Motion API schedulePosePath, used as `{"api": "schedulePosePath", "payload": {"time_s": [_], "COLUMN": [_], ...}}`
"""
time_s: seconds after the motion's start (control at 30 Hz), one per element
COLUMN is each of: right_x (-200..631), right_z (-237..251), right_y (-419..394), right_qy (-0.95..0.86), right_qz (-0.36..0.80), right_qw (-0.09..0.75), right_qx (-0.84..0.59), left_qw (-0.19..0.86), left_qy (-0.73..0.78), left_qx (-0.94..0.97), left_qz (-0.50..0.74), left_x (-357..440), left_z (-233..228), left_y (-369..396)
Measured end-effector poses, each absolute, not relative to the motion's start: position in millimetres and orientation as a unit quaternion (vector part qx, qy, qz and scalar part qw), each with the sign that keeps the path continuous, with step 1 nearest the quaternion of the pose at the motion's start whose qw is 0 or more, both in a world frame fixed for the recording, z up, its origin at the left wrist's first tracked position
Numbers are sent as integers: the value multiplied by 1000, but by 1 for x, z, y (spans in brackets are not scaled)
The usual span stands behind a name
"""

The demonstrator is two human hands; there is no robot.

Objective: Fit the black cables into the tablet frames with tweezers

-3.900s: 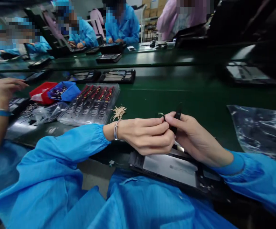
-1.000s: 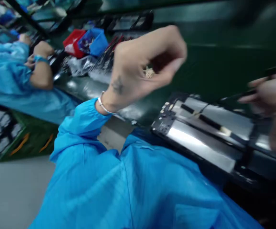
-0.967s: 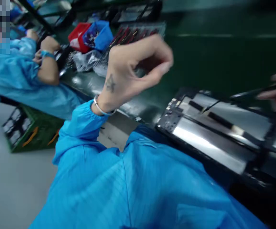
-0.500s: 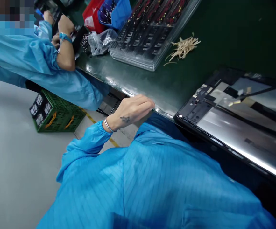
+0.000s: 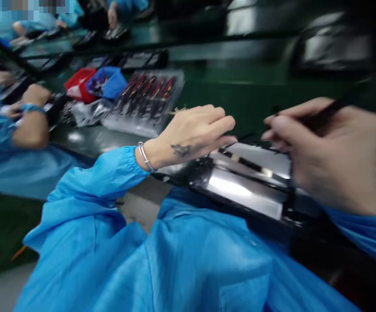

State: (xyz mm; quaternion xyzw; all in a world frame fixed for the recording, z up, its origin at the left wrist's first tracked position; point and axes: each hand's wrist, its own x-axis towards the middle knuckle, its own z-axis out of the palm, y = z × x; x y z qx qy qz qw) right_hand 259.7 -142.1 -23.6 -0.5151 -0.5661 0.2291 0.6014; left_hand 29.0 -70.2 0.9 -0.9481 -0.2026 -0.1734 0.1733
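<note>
My left hand (image 5: pixel 194 134), with a bracelet at the wrist, hovers over the left end of an opened black device (image 5: pixel 243 188) with silver metal panels. Its fingers are bent and drawn together; whatever may be between the fingertips is hidden. On the right, my right hand (image 5: pixel 332 151) is raised above the device's right side, blurred by motion. A slim black pen-like tool (image 5: pixel 329 110) is gripped in it, slanting up and to the right. A dark strip (image 5: pixel 248 162) crosses the device's silver panels.
Clear plastic trays (image 5: pixel 142 106) of red and black wired parts stand on the green table, with tan strips (image 5: pixel 178 110) beside them. Further left are a red bin (image 5: pixel 81 84), a blue bin (image 5: pixel 108 82) and a plastic bag (image 5: pixel 90 112). A co-worker's arm (image 5: pixel 31 123) is at the left.
My right hand has come into view holding the black tool. My left hand has moved from the table edge to over the device. The view has swung up, showing more of the far benches.
</note>
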Motion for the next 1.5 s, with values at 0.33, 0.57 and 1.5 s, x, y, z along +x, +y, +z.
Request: {"api": "schedulePosePath", "payload": {"time_s": [0.33, 0.57, 1.5], "right_x": [272, 276, 323], "right_z": [-21, -24, -31], "right_y": [-126, -118, -124], "right_qy": [-561, -606, -551], "right_qz": [249, 280, 94], "right_qw": [639, 572, 608], "right_qx": [-463, -476, -565], "left_qw": [125, -428, -219], "left_qy": [-155, -199, -233], "left_qx": [-929, -821, -905], "left_qz": [-311, -320, -280], "left_x": [88, 89, 139], "left_z": [9, 19, -2], "left_y": [-43, -46, 55]}}
